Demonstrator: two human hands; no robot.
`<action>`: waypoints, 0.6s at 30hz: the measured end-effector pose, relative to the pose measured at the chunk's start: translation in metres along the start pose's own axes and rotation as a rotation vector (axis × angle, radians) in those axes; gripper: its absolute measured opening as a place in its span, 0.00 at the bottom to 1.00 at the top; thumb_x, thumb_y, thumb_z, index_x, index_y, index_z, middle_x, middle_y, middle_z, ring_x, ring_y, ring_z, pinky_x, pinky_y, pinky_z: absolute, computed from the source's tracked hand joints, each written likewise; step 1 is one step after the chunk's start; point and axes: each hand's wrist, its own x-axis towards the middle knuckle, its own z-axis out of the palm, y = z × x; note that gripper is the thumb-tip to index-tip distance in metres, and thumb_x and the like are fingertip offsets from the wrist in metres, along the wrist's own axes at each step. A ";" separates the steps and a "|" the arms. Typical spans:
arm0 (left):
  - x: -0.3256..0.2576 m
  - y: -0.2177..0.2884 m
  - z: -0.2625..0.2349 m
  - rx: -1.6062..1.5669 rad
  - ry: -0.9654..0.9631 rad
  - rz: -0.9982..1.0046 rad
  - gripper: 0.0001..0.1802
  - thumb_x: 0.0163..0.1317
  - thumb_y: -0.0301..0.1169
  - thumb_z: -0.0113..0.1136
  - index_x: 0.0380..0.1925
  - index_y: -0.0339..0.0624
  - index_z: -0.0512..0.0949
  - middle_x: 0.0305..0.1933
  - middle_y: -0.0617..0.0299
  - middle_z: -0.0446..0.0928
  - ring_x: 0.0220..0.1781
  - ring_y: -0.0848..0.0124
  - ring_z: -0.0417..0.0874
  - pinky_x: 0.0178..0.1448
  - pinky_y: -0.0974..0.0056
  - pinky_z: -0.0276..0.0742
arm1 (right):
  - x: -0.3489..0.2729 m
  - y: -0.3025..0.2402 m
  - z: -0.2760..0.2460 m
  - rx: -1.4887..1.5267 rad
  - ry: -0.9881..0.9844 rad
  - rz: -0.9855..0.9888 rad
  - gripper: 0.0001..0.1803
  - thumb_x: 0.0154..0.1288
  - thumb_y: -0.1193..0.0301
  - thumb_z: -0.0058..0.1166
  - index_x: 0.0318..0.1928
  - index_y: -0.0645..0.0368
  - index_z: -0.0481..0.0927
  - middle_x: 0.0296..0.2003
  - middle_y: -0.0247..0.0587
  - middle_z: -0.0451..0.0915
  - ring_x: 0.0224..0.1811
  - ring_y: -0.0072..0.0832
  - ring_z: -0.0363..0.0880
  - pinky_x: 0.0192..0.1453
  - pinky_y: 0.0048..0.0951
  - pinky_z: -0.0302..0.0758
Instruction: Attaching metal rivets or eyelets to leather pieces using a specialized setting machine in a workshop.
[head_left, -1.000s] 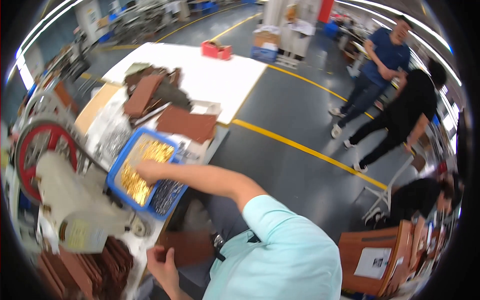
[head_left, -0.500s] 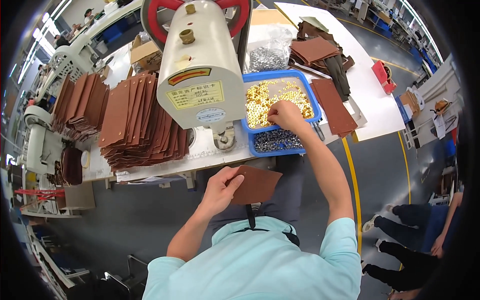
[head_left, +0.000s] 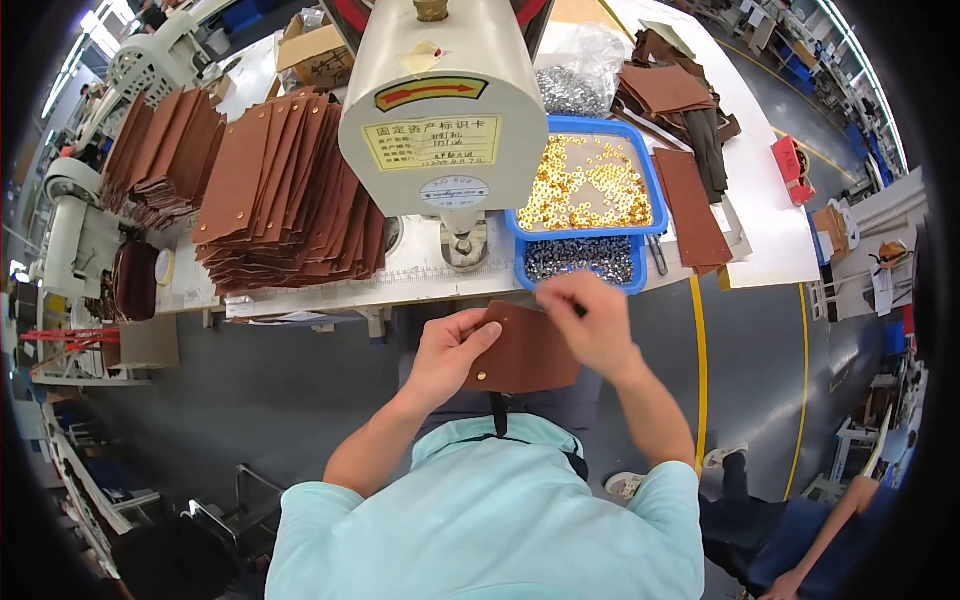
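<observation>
My left hand (head_left: 447, 352) pinches a brown leather piece (head_left: 525, 355) by its left edge, just in front of the table. A brass-coloured fitting sits near the lower left corner of the leather, and a small hole shows near its top. My right hand (head_left: 592, 318) hovers at the right side of the leather with fingers drawn together; whatever lies between them is too small or blurred to make out. Beyond that hand, a blue tray (head_left: 655, 190) holds many gold-coloured ring-shaped fittings, and a second blue tray (head_left: 520, 272) nearer me holds dark metal ones.
A white press machine (head_left: 445, 120) with a metal tool head rises at the table's middle. Stacked brown leather pieces (head_left: 275, 200) stand to its left. More leather (head_left: 690, 205) and a red container (head_left: 792, 165) lie on the right. Another person's arm (head_left: 825, 525) shows at lower right.
My right hand has come back from the gold fittings toward the leather. The leather has tilted, so its brass-coloured fitting now shows. The person at lower right has shifted.
</observation>
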 end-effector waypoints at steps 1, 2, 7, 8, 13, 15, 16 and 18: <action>-0.001 -0.001 0.002 -0.004 0.005 -0.005 0.16 0.75 0.30 0.58 0.56 0.32 0.81 0.44 0.65 0.85 0.42 0.82 0.81 0.46 0.73 0.79 | -0.006 -0.011 0.006 0.006 0.007 -0.061 0.07 0.60 0.80 0.66 0.39 0.60 0.85 0.36 0.40 0.85 0.36 0.31 0.82 0.39 0.29 0.79; 0.000 -0.002 0.005 -0.003 -0.008 0.011 0.16 0.75 0.30 0.58 0.56 0.32 0.81 0.44 0.65 0.85 0.42 0.82 0.81 0.46 0.73 0.79 | -0.013 -0.012 0.011 -0.011 0.014 -0.112 0.08 0.58 0.80 0.68 0.39 0.60 0.86 0.39 0.39 0.85 0.40 0.32 0.81 0.43 0.30 0.79; -0.002 -0.001 0.008 0.020 -0.051 0.012 0.16 0.75 0.30 0.58 0.56 0.33 0.81 0.47 0.64 0.85 0.43 0.81 0.81 0.47 0.72 0.79 | -0.027 -0.018 0.020 0.072 0.061 -0.002 0.08 0.57 0.79 0.69 0.38 0.60 0.86 0.43 0.39 0.83 0.48 0.37 0.78 0.50 0.34 0.76; -0.002 -0.001 0.008 0.055 -0.059 0.018 0.16 0.75 0.31 0.58 0.57 0.33 0.80 0.47 0.65 0.85 0.43 0.81 0.81 0.47 0.72 0.79 | -0.027 -0.017 0.020 0.070 0.064 0.000 0.08 0.57 0.79 0.69 0.38 0.60 0.86 0.43 0.39 0.83 0.48 0.37 0.78 0.50 0.34 0.76; -0.007 0.000 0.010 0.219 -0.058 0.063 0.18 0.73 0.33 0.61 0.58 0.37 0.81 0.45 0.64 0.87 0.43 0.81 0.82 0.46 0.70 0.80 | -0.030 -0.011 0.018 0.064 -0.004 0.061 0.08 0.56 0.79 0.70 0.37 0.59 0.86 0.40 0.40 0.83 0.43 0.33 0.82 0.47 0.30 0.79; -0.010 0.004 0.013 0.522 -0.032 0.097 0.17 0.70 0.34 0.63 0.56 0.39 0.82 0.41 0.58 0.88 0.39 0.78 0.85 0.45 0.68 0.81 | -0.035 -0.012 0.020 0.093 -0.016 0.171 0.07 0.57 0.78 0.70 0.37 0.59 0.86 0.38 0.39 0.84 0.41 0.33 0.82 0.46 0.30 0.79; -0.010 0.004 0.013 0.522 -0.033 0.098 0.17 0.70 0.34 0.63 0.56 0.39 0.82 0.41 0.58 0.88 0.39 0.78 0.85 0.45 0.68 0.81 | -0.037 -0.013 0.021 0.125 -0.030 0.280 0.07 0.57 0.77 0.70 0.37 0.59 0.86 0.36 0.39 0.85 0.39 0.32 0.82 0.45 0.30 0.79; -0.010 0.004 0.012 0.649 -0.036 0.042 0.17 0.68 0.34 0.65 0.54 0.39 0.84 0.39 0.53 0.88 0.36 0.70 0.88 0.44 0.66 0.82 | -0.039 -0.010 0.019 0.075 -0.088 0.222 0.06 0.58 0.76 0.70 0.37 0.59 0.86 0.35 0.39 0.85 0.37 0.32 0.83 0.44 0.30 0.79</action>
